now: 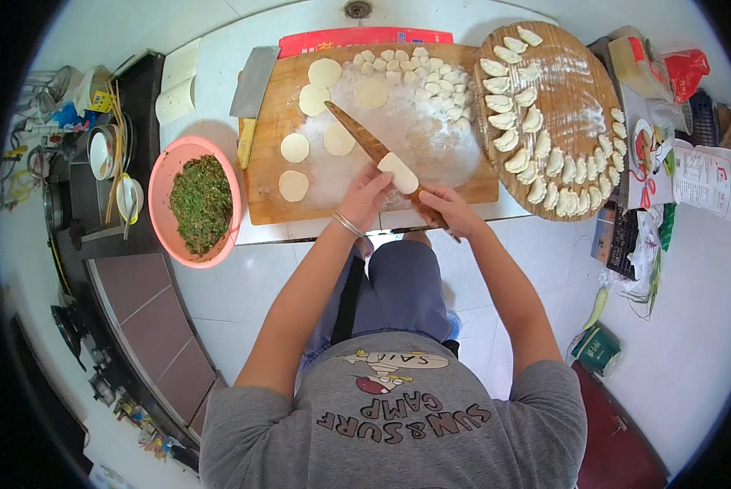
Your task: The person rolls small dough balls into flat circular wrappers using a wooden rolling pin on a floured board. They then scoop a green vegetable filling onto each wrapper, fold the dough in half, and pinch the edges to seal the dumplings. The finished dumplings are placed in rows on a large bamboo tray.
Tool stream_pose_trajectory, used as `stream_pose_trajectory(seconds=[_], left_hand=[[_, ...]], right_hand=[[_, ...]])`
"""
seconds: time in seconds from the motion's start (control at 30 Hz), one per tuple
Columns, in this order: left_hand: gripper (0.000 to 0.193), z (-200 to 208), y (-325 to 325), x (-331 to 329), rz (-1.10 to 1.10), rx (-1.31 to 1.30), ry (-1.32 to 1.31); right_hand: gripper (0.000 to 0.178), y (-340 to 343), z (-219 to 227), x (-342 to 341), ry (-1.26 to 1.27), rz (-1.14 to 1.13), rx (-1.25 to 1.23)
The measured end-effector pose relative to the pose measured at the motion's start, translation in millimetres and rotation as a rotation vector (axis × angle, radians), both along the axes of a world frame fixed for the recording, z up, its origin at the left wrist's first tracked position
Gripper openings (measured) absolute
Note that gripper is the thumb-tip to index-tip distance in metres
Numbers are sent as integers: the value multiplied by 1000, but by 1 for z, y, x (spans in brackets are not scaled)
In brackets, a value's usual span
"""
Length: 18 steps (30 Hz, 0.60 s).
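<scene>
A long wooden rolling pin point(356, 134) slants over the near edge of the floured wooden board point(272, 208). A white dough wrapper point(399, 174) lies draped over the pin. My left hand point(364, 197) pinches the left edge of that wrapper. My right hand point(451, 213) is closed round the pin's near end. Beyond my hands, several flat round wrappers, one of them a near-left wrapper point(294, 186), lie on the board's left half. Small dough pieces point(443, 85) dusted with flour cluster at the board's far right.
A pink bowl point(159, 213) of chopped green filling point(200, 204) stands left of the board. A cleaver point(254, 81) lies at the board's far-left corner. On the right, a round wooden board point(569, 90) bears rows of folded dumplings point(532, 120). Bags and baskets crowd the far right.
</scene>
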<state>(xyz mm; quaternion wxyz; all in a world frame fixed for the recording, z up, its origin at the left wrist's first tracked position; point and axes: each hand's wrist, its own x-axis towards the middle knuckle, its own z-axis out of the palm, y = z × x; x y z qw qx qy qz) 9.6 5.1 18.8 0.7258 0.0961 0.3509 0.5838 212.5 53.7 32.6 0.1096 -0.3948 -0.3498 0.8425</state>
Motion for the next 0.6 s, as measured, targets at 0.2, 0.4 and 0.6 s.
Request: stream_pose_trajectory(seconds=[0.2, 0.4, 0.6], left_hand=[[14, 4, 2, 17, 37, -121, -112], [7, -17, 6, 22, 4, -113, -232], [8, -4, 12, 42, 20, -106, -204]], right_hand=[[29, -6, 12, 10, 42, -74, -4], [20, -5, 20, 17, -43, -55, 237], [23, 3, 26, 33, -48, -63, 86]])
